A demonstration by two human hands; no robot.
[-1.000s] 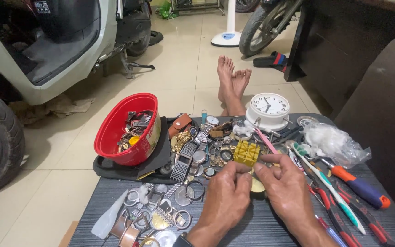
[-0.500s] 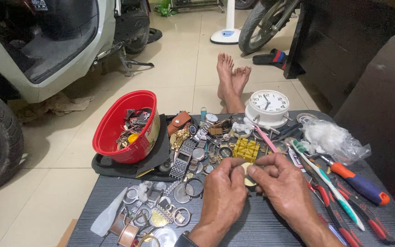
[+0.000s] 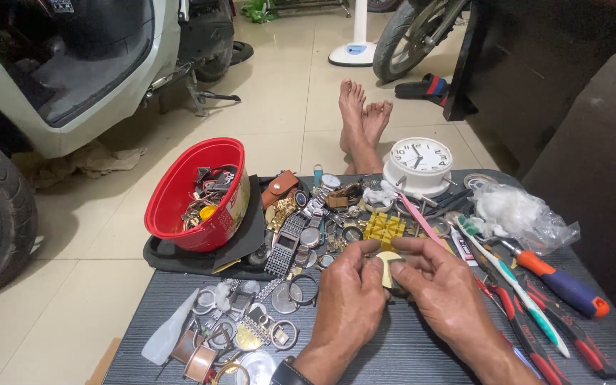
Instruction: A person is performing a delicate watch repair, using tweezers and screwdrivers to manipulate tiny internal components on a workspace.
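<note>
My left hand (image 3: 349, 303) and my right hand (image 3: 442, 289) meet over the dark ribbed table (image 3: 408, 356), both pinching a small round pale-yellow piece (image 3: 386, 262) between fingertips. Just beyond my fingers lies a yellow gridded holder block (image 3: 383, 227). A heap of watches and metal straps (image 3: 308, 221) lies left of it. Several watch cases and rings (image 3: 251, 324) are spread near my left wrist.
A red bowl (image 3: 180, 207) of parts sits on a black tray at the left. A white round clock (image 3: 419, 162) stands at the back; a toothbrush (image 3: 507, 278), orange-handled screwdriver (image 3: 561, 284) and red pliers (image 3: 536, 335) lie right. Bare feet (image 3: 362, 121), scooter (image 3: 73, 71) beyond.
My hands have drawn a little closer to me with the round piece between them. The view has shifted slightly; nothing else on the table has moved.
</note>
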